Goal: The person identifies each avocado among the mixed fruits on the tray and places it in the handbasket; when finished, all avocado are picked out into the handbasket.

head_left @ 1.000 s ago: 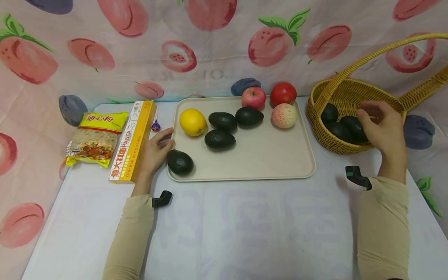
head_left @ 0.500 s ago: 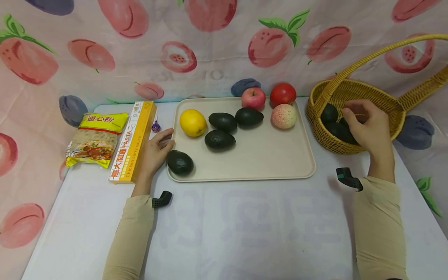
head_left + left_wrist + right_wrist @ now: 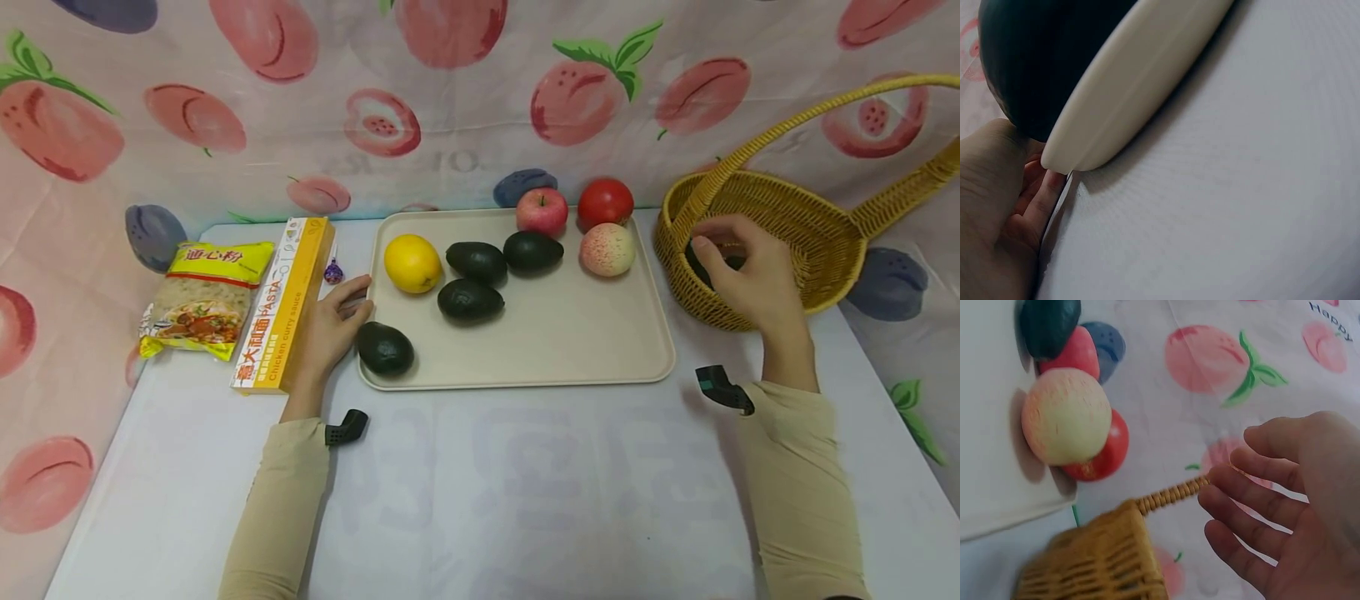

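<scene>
My left hand (image 3: pixel 335 325) rests at the left rim of the beige tray (image 3: pixel 555 354), its fingertips against the edge. Close to it, an avocado (image 3: pixel 386 349) lies on the tray's front left corner; the left wrist view shows this avocado (image 3: pixel 1047 56) above the rim. My right hand (image 3: pixel 753 271) hovers over the wicker basket (image 3: pixel 832 250) with fingers loosely bent and nothing in them, as the right hand (image 3: pixel 1297 506) in its wrist view confirms. Dark avocados (image 3: pixel 697 262) in the basket are mostly hidden behind it.
The tray also bears a lemon (image 3: pixel 413 263), several avocados (image 3: pixel 471 300), an apple (image 3: pixel 542 212), a tomato (image 3: pixel 606 202) and a peach (image 3: pixel 607 249). Left of it are a pasta box (image 3: pixel 288 304), a pasta bag (image 3: pixel 210 296) and a wrapped lollipop (image 3: pixel 333 271). The basket handle (image 3: pixel 817 108) arches high.
My right hand has moved left across the basket, from its right part to its left, now covering more of the avocados there. My left hand has stayed at the tray's edge.
</scene>
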Demonstrator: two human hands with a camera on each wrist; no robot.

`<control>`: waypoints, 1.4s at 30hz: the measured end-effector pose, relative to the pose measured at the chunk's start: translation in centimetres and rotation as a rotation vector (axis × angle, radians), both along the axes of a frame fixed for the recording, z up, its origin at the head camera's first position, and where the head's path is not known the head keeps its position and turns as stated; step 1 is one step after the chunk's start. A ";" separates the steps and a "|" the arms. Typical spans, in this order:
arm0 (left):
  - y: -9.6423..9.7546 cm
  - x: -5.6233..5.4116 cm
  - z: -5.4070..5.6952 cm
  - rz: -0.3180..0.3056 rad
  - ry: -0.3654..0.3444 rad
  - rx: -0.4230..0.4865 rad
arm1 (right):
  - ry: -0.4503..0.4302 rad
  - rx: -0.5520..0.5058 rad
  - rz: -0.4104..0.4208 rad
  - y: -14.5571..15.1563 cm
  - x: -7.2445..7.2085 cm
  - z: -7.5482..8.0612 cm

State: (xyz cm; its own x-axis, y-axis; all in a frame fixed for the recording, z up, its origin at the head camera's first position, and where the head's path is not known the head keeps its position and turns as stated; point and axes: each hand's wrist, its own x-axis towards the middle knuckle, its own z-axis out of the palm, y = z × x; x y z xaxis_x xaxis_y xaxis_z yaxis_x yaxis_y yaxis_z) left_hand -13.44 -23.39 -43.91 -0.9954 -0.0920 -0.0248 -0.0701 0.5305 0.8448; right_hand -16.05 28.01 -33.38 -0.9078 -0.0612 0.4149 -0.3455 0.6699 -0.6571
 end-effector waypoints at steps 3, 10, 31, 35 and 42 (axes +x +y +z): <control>0.0 0.1 0.0 0.001 -0.002 0.002 | 0.000 0.025 0.047 -0.8 0.1 -0.1; 0.0 0.1 0.1 0.001 0.001 0.008 | -0.035 0.045 0.107 -2.6 -0.2 -0.6; -0.3 -0.1 0.0 -0.010 0.019 0.002 | -0.102 0.117 0.356 -8.4 -2.5 -2.0; -0.3 -0.1 0.2 -0.002 0.010 -0.004 | -0.097 0.188 0.368 -9.8 -3.2 -1.8; -0.4 0.0 0.0 -0.020 0.011 0.003 | -0.079 0.239 0.391 -11.7 -4.1 -2.5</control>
State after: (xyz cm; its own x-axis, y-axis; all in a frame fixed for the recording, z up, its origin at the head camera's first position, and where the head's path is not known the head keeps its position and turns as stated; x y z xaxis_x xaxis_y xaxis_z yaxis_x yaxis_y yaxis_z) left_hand -13.48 -23.78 -43.94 -0.9973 -0.0720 -0.0142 -0.0502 0.5293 0.8469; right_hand -20.19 16.29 -35.83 -0.8257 -0.4909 0.2781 -0.5576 0.6350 -0.5346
